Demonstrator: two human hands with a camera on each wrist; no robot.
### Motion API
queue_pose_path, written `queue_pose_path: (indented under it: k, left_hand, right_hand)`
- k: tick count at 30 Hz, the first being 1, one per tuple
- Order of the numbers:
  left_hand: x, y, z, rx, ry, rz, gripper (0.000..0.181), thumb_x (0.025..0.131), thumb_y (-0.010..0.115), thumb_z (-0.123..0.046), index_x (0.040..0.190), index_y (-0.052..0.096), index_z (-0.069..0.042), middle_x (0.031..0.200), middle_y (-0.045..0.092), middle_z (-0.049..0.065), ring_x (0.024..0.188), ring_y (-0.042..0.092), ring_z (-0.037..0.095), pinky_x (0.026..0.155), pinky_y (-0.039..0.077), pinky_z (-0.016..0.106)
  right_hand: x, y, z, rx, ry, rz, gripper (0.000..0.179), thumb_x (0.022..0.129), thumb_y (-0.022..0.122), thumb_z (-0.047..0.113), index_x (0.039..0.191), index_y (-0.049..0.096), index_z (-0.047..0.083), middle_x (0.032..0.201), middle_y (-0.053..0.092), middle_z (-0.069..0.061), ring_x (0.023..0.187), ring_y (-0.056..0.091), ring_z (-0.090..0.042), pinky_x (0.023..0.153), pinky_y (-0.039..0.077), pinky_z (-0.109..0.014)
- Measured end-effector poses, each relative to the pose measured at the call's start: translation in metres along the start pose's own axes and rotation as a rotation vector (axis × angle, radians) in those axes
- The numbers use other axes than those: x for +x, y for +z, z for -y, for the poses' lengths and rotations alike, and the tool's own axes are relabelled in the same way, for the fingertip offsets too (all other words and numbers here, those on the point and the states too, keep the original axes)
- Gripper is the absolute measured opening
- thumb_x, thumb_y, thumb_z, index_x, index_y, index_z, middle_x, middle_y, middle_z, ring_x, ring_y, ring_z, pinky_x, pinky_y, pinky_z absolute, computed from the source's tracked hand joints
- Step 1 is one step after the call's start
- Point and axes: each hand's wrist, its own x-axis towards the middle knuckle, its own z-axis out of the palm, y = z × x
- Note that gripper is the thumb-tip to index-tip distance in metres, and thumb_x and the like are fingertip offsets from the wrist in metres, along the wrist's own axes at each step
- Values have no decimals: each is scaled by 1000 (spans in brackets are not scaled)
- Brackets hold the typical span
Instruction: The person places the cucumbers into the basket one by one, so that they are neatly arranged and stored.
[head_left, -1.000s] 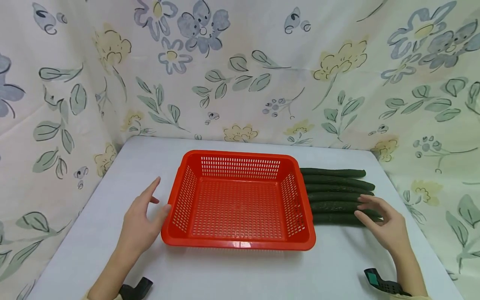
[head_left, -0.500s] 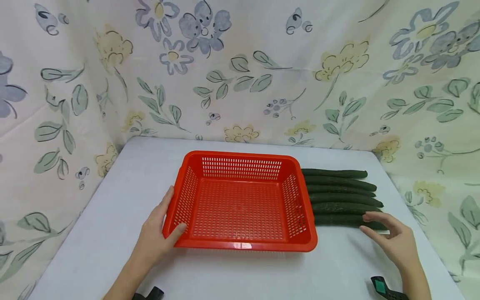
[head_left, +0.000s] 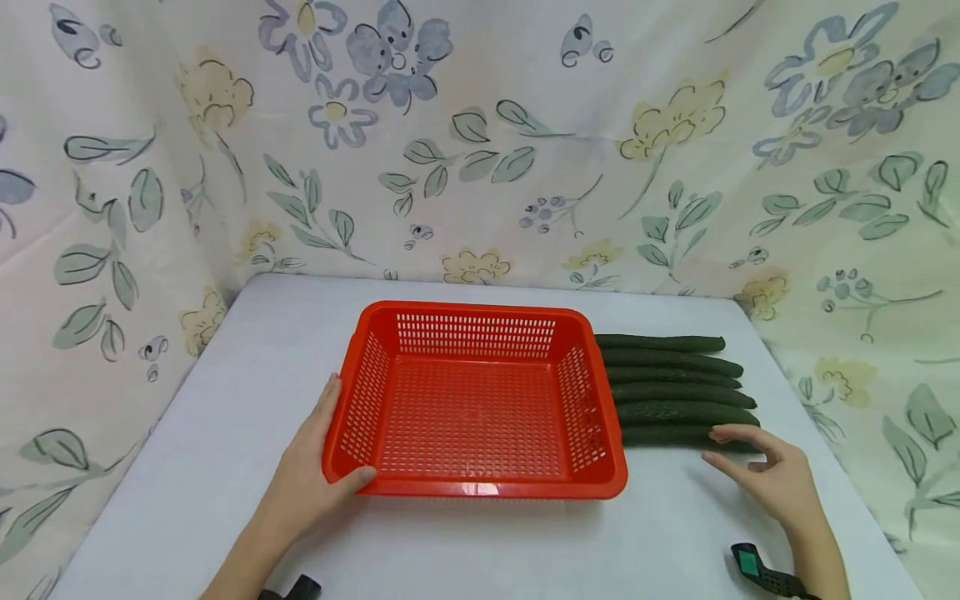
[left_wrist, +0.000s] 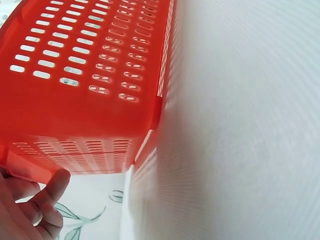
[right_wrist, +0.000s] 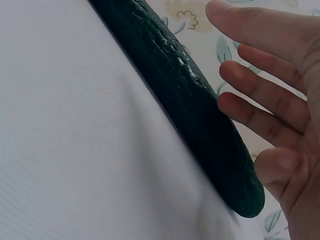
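A red plastic basket [head_left: 472,417] with perforated walls stands in the middle of the white table in the head view, with nothing in it. My left hand [head_left: 311,467] holds its near left corner, thumb over the rim and fingers along the outer side. In the left wrist view, bent fingertips [left_wrist: 59,182] are right at the rim. Several long dark green cucumbers [head_left: 675,414] lie side by side to the right of the basket. My right hand [head_left: 772,471] hovers at the near cucumber's right end, thumb and fingers apart, gripping nothing; the right wrist view shows that cucumber [right_wrist: 200,120] close by.
The white table [head_left: 480,550] has a floral curtain [head_left: 480,150] along its back and sides. The basket's right wall overlaps the cucumbers' left ends in the head view. A black wrist strap [head_left: 768,575] sits below the right hand.
My left hand has moved right and onto the basket's near left corner, its thumb now over the rim. My right hand has drawn slightly back toward me. The basket and cucumbers stay in place.
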Motion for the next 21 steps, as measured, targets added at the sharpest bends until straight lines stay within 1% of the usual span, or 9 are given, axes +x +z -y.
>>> queue_pose_path:
  k: [3,6,9,11,13,16,18,20,21]
  left_hand:
    - [1,0,1,-6,-2,3,120,80,89,-37,172,15,-17,177,22,10,152,39,42,95,57,61]
    - [2,0,1,-12,2,-3,120,79,89,-36,172,15,-17,176,23,11,150,40,42,94,58,61]
    - [3,0,2,-11,3,-4,121,79,89,-36,172,15,-18,176,24,11,149,42,41,93,58,60]
    - [2,-1,2,-9,1,5,122,78,90,-36,172,14,-18,176,24,11,149,42,41,93,58,60]
    - [2,-2,2,-2,-9,24,125,78,91,-39,172,11,-20,176,23,11,149,41,42,94,58,61]
    - [1,-4,1,9,-23,55,128,77,91,-43,173,8,-23,176,22,11,151,38,44,96,56,64]
    - [0,-5,1,15,-26,69,131,76,92,-44,173,6,-25,177,20,11,153,36,45,99,53,66]
    - [0,-6,1,15,-22,73,131,76,92,-45,172,5,-26,177,20,11,153,36,45,100,53,67]
    - [0,-6,1,15,-21,74,132,76,92,-45,172,5,-27,177,20,11,153,36,45,100,53,66]
  right_hand:
    - [3,0,2,6,4,6,40,76,93,-1,112,78,7,101,71,28,56,47,-1,42,33,-27]
    - [5,1,3,18,-2,12,41,76,94,-1,113,78,7,106,69,31,42,33,-5,40,31,-28]
    - [6,4,3,33,-33,1,45,73,94,-5,113,78,5,112,66,32,43,35,-6,41,34,-27]
    - [6,6,2,19,-55,-13,47,71,94,-7,113,78,5,115,64,32,46,38,-5,43,36,-24]
    - [6,9,0,-8,-75,-25,48,70,95,-6,113,78,6,118,62,33,54,45,-3,46,39,-20]
    - [7,14,-1,-56,-98,-42,49,69,96,-3,113,78,9,120,60,33,64,50,-3,52,42,-15]
    - [7,16,-2,-82,-116,-52,50,67,97,-3,113,79,10,120,61,28,67,51,-2,54,42,-13]
    - [7,18,-2,-106,-136,-59,52,64,98,-3,111,79,10,118,63,18,69,50,1,55,42,-13]
    - [6,18,-2,-123,-147,-60,53,63,99,-2,110,79,10,117,64,13,75,50,4,57,41,-13]
